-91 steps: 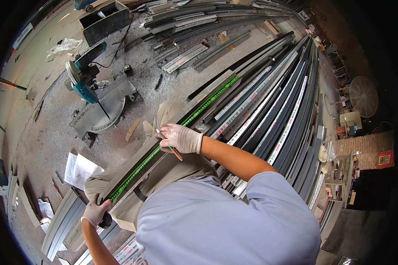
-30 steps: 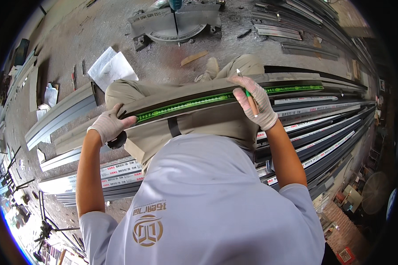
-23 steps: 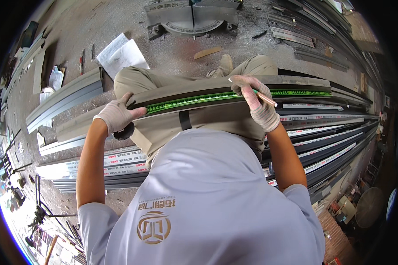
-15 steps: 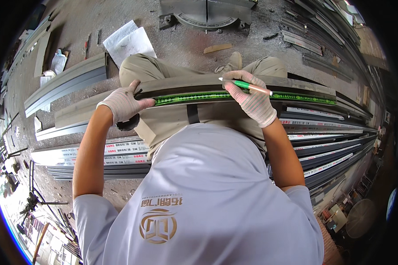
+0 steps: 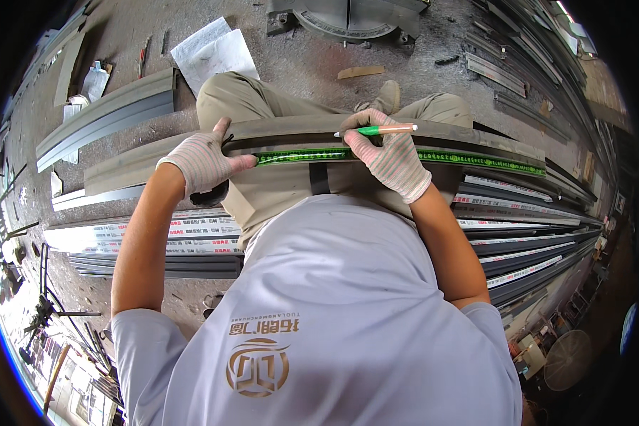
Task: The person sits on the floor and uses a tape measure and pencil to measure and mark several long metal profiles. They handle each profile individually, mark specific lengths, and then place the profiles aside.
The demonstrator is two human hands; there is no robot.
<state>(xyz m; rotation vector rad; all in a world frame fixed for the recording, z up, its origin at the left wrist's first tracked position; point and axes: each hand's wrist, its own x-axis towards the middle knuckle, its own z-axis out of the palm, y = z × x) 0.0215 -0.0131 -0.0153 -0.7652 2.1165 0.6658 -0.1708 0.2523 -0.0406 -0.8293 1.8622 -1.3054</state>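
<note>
A long grey metal profile (image 5: 291, 128) lies across my lap, with a green tape measure (image 5: 468, 159) stretched along its near side. My left hand (image 5: 200, 162), in a striped knit glove, grips the tape's left end with its thumb pressed on the blade. Below that palm shows a dark rounded object (image 5: 210, 196), mostly hidden. My right hand (image 5: 389, 155), gloved too, pinches a green and white pen (image 5: 397, 129) and rests over the middle of the tape. The pen's tip points left, close to the profile.
Several wrapped profiles (image 5: 511, 231) lie stacked at my right, others (image 5: 142, 238) at my left. A dark saw base (image 5: 348, 25) stands ahead on the floor. White paper sheets (image 5: 224, 57), a wooden strip (image 5: 361, 72) and another grey profile (image 5: 113, 117) lie nearby.
My right hand and the pen have moved left along the tape, and the pen lies more level. The left hand still presses the tape. The whole view has shifted slightly.
</note>
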